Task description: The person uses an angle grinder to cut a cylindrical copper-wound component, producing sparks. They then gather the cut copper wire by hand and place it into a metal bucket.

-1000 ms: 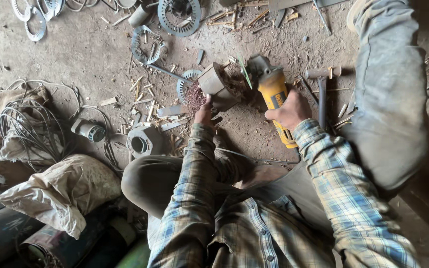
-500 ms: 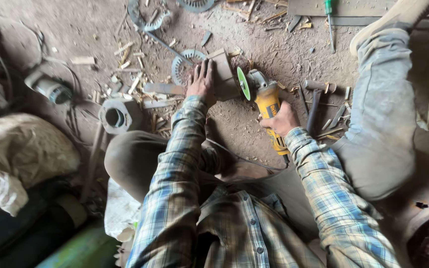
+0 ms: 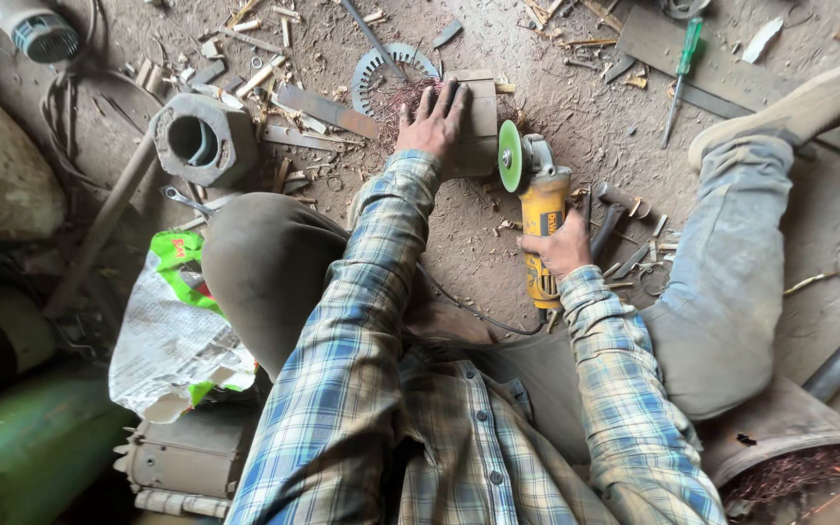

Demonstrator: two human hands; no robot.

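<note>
Evidently heavy and rigid, the motor stator block [image 3: 476,122] lies on the dirt floor [image 3: 556,87], pinned flat by the left hand [image 3: 430,122], while the right hand [image 3: 561,248] clamps the yellow angle grinder [image 3: 542,219] by its body, green disc [image 3: 509,156] beside the block.

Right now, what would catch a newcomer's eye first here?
The yellow angle grinder with its green disc, held in the right hand at centre. Beside it, the left hand presses on a metal block on the dusty, scrap-strewn floor.

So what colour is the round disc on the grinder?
The disc is green, on a yellow grinder held in the right hand. The head view shows it best.
</note>
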